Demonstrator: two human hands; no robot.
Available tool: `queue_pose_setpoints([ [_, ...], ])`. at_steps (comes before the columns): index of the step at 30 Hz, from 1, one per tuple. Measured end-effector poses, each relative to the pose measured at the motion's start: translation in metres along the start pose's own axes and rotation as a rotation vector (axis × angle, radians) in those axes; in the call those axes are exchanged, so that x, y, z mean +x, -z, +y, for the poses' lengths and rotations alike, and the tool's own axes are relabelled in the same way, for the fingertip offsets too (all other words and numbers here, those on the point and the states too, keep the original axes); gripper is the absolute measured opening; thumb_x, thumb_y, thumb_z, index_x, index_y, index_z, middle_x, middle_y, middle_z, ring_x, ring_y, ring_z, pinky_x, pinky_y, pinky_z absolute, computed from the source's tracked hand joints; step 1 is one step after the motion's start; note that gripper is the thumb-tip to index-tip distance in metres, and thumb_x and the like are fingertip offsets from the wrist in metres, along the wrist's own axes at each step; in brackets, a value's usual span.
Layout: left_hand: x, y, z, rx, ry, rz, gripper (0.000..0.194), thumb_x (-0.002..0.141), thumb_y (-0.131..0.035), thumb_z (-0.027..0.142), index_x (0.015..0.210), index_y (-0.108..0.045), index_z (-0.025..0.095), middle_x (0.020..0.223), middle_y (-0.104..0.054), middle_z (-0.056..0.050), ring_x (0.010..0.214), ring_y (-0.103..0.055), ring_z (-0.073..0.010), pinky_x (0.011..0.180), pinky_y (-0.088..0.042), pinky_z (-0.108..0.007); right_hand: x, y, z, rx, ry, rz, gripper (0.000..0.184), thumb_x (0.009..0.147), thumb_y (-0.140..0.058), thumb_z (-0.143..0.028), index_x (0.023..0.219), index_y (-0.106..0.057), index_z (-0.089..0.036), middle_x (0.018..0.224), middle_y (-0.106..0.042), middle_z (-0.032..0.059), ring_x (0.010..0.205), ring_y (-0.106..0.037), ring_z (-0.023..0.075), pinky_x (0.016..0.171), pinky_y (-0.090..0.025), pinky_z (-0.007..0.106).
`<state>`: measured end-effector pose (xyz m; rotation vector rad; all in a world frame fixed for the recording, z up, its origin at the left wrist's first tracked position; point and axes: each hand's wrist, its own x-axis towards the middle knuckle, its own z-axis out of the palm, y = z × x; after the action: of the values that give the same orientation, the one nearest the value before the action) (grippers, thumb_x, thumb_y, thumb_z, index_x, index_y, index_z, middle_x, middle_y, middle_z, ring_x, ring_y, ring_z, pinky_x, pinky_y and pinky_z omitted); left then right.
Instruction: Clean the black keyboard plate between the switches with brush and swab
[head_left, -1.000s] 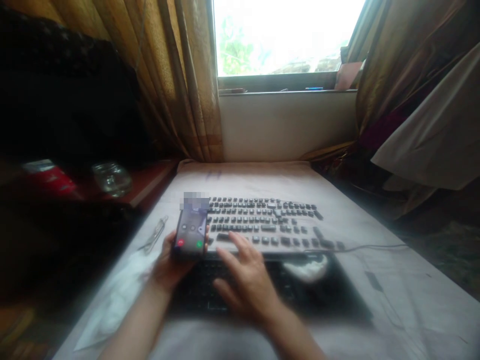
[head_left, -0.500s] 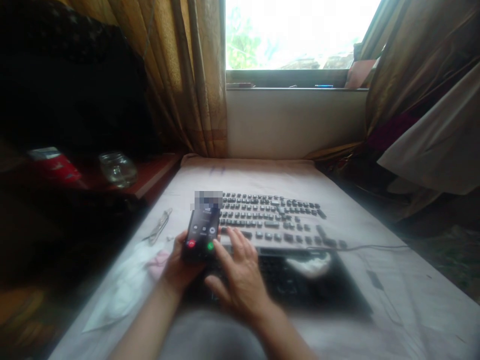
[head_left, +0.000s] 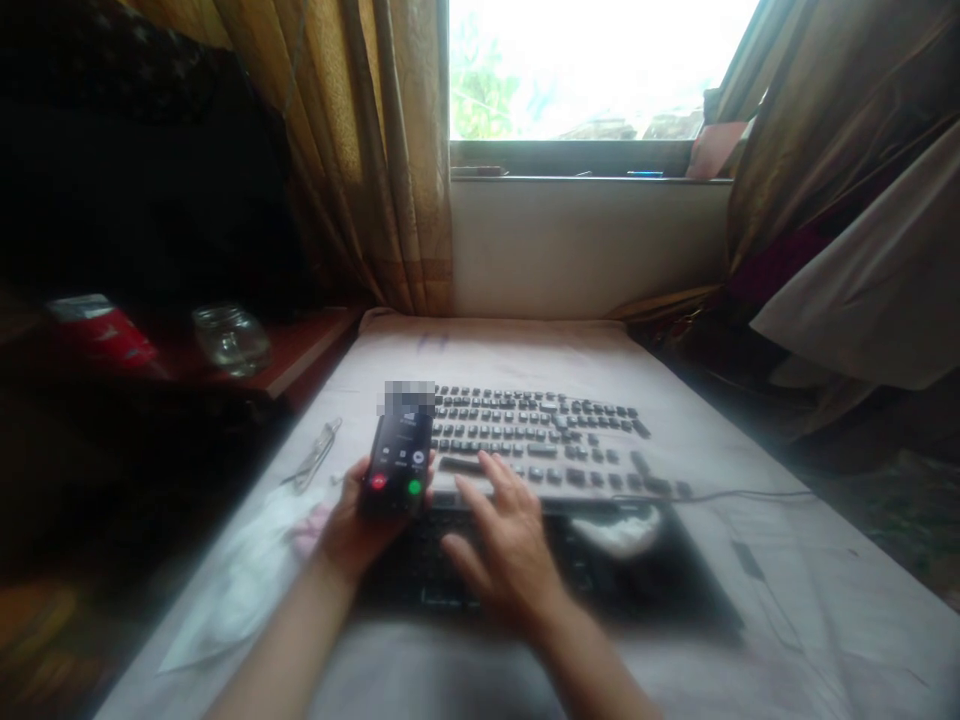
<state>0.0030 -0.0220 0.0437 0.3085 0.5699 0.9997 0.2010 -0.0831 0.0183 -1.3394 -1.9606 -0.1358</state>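
My left hand (head_left: pixel 361 525) is wrapped round a black smartphone (head_left: pixel 400 455), held upright with its lit screen towards me. Red and green round call buttons glow near the bottom of the screen; a part at the top is blurred out. To the right of the phone, my right hand (head_left: pixel 506 535) hovers with its fingers spread, holding nothing. Beneath both hands lies a black keyboard base (head_left: pixel 675 580) without its keys, a white wad (head_left: pixel 619 530) resting on it. Behind it, loose keycaps (head_left: pixel 510 433) lie in rows on the pale cloth.
Tweezer-like metal tools (head_left: pixel 319 453) lie left of the keycaps, near a white cloth (head_left: pixel 232 580) and a pink piece (head_left: pixel 309 530). A thin cable (head_left: pixel 735 493) runs off to the right. On a side table stand a glass jar (head_left: pixel 231 340) and a red container (head_left: pixel 105 333).
My right hand has moved right, away from the phone's screen. My left hand and the phone have shifted slightly left. The keycaps and keyboard base stay in place.
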Motion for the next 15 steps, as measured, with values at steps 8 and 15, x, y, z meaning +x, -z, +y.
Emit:
queue_pose_setpoints([
  [8,0.016,0.010,0.040,0.115,-0.088,0.088,0.048,0.093,-0.053,0.032,0.134,-0.050,0.010,0.107,-0.072,-0.016,0.092,-0.072,-0.0253,0.080,-0.061,-0.037,-0.014,0.024,0.034,-0.046,-0.044,0.094,0.040,0.092,-0.054,-0.026,0.131,-0.056,-0.020,0.147,-0.047,0.0187,0.140,-0.039,0.0363,0.105,-0.041,0.059],
  [15,0.016,0.012,0.058,0.202,-0.138,0.153,0.051,0.090,-0.059,0.032,0.136,-0.050,0.012,0.105,-0.071,-0.016,0.093,-0.072,-0.0269,0.078,-0.062,-0.039,-0.019,0.033,0.055,-0.081,-0.106,0.157,0.037,0.093,-0.052,-0.025,0.130,-0.056,-0.022,0.141,-0.052,0.0184,0.135,-0.045,0.0368,0.104,-0.041,0.061],
])
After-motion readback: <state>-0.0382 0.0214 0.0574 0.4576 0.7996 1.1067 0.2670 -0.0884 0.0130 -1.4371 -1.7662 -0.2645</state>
